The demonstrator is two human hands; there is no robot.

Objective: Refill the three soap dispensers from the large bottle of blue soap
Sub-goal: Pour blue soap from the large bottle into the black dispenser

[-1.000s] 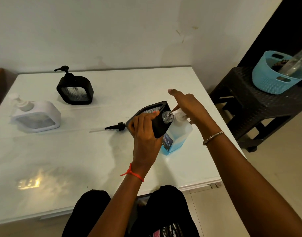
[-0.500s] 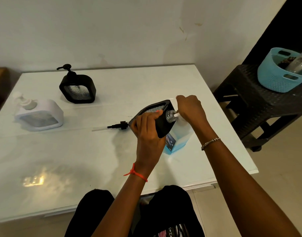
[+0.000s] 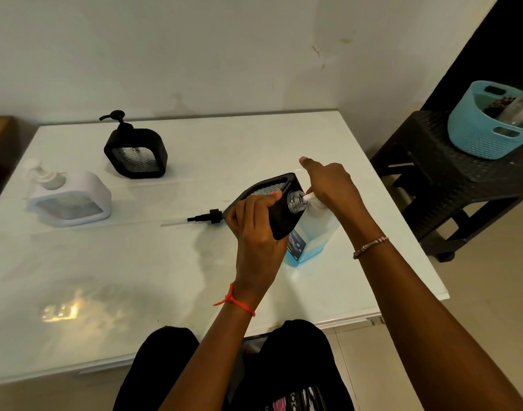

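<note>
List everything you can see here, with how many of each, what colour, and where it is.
standing black dispenser: 1, black, far side of table, pump on
held black dispenser: 1, black, tilted, pump off, open neck at the bottle's nozzle
white dispenser: 1, white, left side of table
loose pump: 1, black, lying on table
large bottle: 1, clear with blue soap, near table's right edge
table: 1, white
basket: 1, light blue, on the stand
stand: 1, dark, right of table
left hand: grips the held black dispenser; orange thread on wrist
right hand: on the large bottle's pump head; bracelet on wrist
</note>
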